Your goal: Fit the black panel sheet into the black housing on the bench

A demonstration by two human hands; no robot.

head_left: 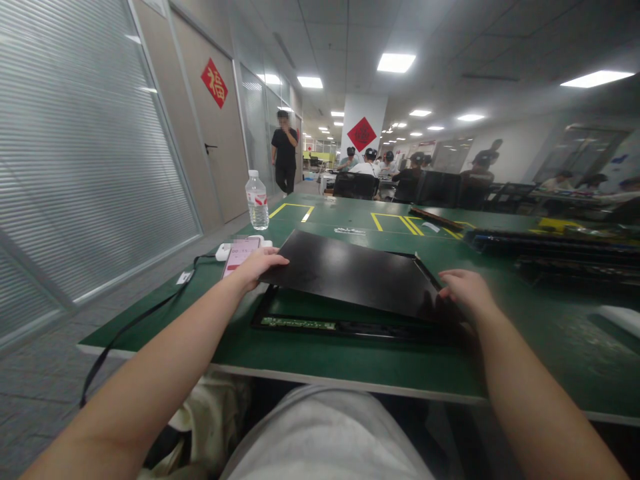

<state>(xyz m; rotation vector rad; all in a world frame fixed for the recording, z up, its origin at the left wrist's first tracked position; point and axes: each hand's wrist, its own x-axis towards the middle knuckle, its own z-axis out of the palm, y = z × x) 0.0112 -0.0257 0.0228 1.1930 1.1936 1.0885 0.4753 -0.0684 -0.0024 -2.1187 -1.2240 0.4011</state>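
The person's left hand [263,263] has its fingers clamped on the left edge of a flat black panel [350,273], the thumb lying on the upper face. The right hand [465,290] is bent inward at the panel's right edge, forefinger and thumb near each other; that edge is dark and blurred, so one cannot tell whether these fingers are closed on it.

The panel spans the space between the two sets of fingers, tilted, its left side raised above a black rectangular frame [390,331]. The frame lies on the green tabletop [345,363], below the fingers and partly covered by the panel. Nearer the person than the left fingers, a strip of green circuit board [299,323] runs along the frame's near side.

Just left of the left fingers is a smartphone [241,251] with its screen lit, partly hidden by the hand. Beyond those fingers a clear water bottle [258,207] stands upright. Farther off than the right fingers lies a long dark strip [434,218], and well to their right is a pile of long black parts [540,243].
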